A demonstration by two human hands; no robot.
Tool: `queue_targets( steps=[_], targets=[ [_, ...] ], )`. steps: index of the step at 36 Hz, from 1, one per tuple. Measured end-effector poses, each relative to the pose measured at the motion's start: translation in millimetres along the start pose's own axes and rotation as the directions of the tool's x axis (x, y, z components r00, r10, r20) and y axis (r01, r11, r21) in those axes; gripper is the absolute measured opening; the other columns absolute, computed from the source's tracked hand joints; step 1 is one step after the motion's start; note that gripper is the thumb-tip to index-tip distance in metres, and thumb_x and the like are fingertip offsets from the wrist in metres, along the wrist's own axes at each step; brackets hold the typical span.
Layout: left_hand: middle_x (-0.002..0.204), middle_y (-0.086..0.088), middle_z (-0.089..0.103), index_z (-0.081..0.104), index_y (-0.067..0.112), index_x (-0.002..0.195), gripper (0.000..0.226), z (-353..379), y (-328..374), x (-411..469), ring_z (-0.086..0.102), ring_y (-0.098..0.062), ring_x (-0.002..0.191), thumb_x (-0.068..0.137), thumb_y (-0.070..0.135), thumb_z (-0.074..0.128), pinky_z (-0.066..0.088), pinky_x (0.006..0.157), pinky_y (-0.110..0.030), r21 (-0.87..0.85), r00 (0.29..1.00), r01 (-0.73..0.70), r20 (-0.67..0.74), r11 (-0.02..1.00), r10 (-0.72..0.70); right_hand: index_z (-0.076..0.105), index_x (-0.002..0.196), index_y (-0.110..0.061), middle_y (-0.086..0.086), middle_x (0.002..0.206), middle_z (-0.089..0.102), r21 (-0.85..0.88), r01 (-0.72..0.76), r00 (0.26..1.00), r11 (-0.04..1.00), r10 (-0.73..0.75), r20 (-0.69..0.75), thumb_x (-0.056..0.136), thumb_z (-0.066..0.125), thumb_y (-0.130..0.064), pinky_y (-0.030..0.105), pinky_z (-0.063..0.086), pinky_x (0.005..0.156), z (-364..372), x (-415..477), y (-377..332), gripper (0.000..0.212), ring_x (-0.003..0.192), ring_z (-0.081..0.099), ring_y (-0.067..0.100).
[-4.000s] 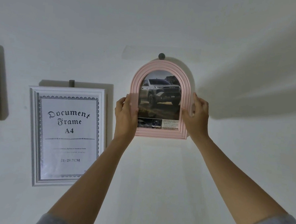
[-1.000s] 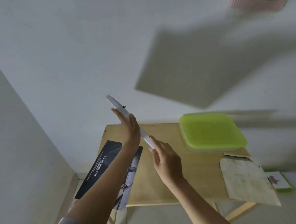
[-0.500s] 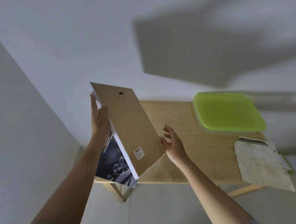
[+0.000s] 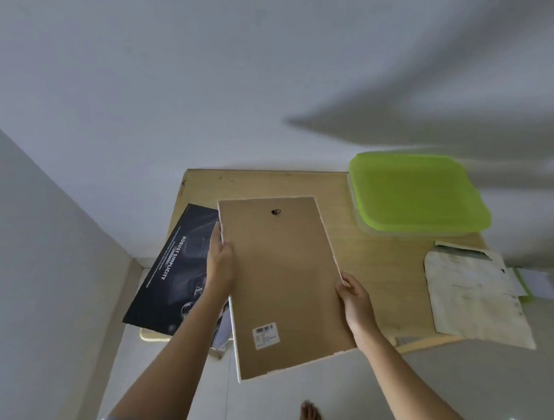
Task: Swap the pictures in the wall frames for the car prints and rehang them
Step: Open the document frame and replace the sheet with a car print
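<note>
One wooden table (image 4: 373, 247) fills the middle of your view, pushed against the wall. Over it you hold one frame (image 4: 282, 274) face down, brown backing towards you, its near end reaching past the table's front edge. At the frame's 9 o'clock lies one dark car print (image 4: 176, 268), lettered "ROBUST SIMPLICITY", partly under the frame and jutting off the table's left side. At 1 o'clock sits one green lidded box (image 4: 414, 194). At 3 o'clock is a worn, creased sheet of paper (image 4: 470, 294) with smaller sheets peeking out beneath it; how many, you cannot tell. Both of your hands are on the frame. Your left hand (image 4: 220, 264) grips its left long edge, thumb pressed on the backing and fingers closed narrowly along and under the rim. Your right hand (image 4: 356, 299) pinches the right long edge, thumb on top, with the other fingers curled beneath and out of sight. One bare foot (image 4: 311, 418) shows at 6 o'clock. The backing carries one barcode sticker (image 4: 266, 335) near its 6 o'clock end and one small hanger (image 4: 276, 212) at 12 o'clock.
</note>
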State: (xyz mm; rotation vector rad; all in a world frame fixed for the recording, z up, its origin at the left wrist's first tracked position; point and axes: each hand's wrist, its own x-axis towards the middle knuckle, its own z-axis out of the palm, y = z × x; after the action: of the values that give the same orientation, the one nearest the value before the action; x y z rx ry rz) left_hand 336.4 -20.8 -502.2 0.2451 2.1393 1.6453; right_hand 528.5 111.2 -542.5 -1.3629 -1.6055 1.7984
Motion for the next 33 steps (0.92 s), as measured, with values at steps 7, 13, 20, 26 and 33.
queue_targets(
  steps=[7, 13, 20, 26, 33],
  targets=[
    [0.106, 0.004, 0.057, 0.045, 0.022, 0.123, 0.037, 47.2, -35.4, -19.4, 0.057, -0.014, 0.094, 0.091, 0.004, 0.043, 0.05, 0.084, -0.034, 0.174, 0.992, 0.011, 0.12, 0.985, -0.032, 0.053, 0.123, -0.001, 0.011, 0.109, 0.06, -0.098, 0.007, 0.987, 0.995, -0.022, -0.157, 0.095, 0.044, -0.001, 0.013, 0.044, 0.071, -35.7, -0.8, 27.6, 0.03, 0.095, 0.054, 0.019],
    [0.144, -0.015, 0.029, 0.023, 0.008, 0.145, 0.057, 63.1, -54.8, -13.9, 0.032, -0.028, 0.132, 0.094, 0.014, 0.048, 0.027, 0.107, -0.033, 0.324, 0.982, 0.072, 0.14, 0.943, -0.123, 0.059, 0.118, -0.008, 0.005, 0.107, 0.065, -0.35, 0.101, 0.982, 0.931, -0.15, -0.116, 0.096, 0.044, -0.012, 0.028, 0.042, 0.079, -46.2, 3.4, 38.7, 0.027, 0.098, 0.058, 0.018],
    [0.148, -0.014, 0.028, 0.024, 0.006, 0.145, 0.057, 66.9, -61.5, -6.5, 0.031, -0.029, 0.135, 0.095, 0.017, 0.048, 0.026, 0.108, -0.035, 0.404, 0.992, 0.022, 0.106, 0.915, -0.071, 0.043, 0.066, -0.021, 0.001, 0.066, 0.046, -0.575, 0.146, 0.962, 0.805, -0.25, -0.106, 0.093, 0.047, -0.014, 0.016, 0.029, 0.055, -46.0, 13.5, 43.7, 0.028, 0.068, 0.046, 0.018],
    [0.145, -0.013, 0.03, 0.024, 0.008, 0.145, 0.055, 62.7, -65.0, -6.4, 0.034, -0.026, 0.131, 0.096, 0.018, 0.047, 0.028, 0.106, -0.033, 0.413, 0.997, -0.01, 0.079, 0.91, -0.025, 0.063, 0.091, -0.005, -0.004, 0.07, 0.049, -0.6, 0.164, 0.958, 0.783, -0.271, -0.091, 0.092, 0.052, -0.016, 0.024, 0.031, 0.067, -43.3, 15.2, 41.5, 0.015, 0.074, 0.048, 0.016],
    [0.135, -0.013, 0.034, 0.027, 0.01, 0.144, 0.054, 62.7, -68.9, -4.4, 0.041, -0.024, 0.116, 0.095, 0.018, 0.048, 0.032, 0.093, -0.027, 0.417, 0.997, -0.032, 0.077, 0.908, 0.0, 0.068, 0.105, -0.006, 0.01, 0.085, 0.064, -0.548, 0.16, 0.95, 0.821, -0.28, -0.141, 0.085, 0.064, -0.008, 0.02, 0.038, 0.072, -43.9, 12.4, 38.2, 0.021, 0.074, 0.055, 0.015]
  ],
)
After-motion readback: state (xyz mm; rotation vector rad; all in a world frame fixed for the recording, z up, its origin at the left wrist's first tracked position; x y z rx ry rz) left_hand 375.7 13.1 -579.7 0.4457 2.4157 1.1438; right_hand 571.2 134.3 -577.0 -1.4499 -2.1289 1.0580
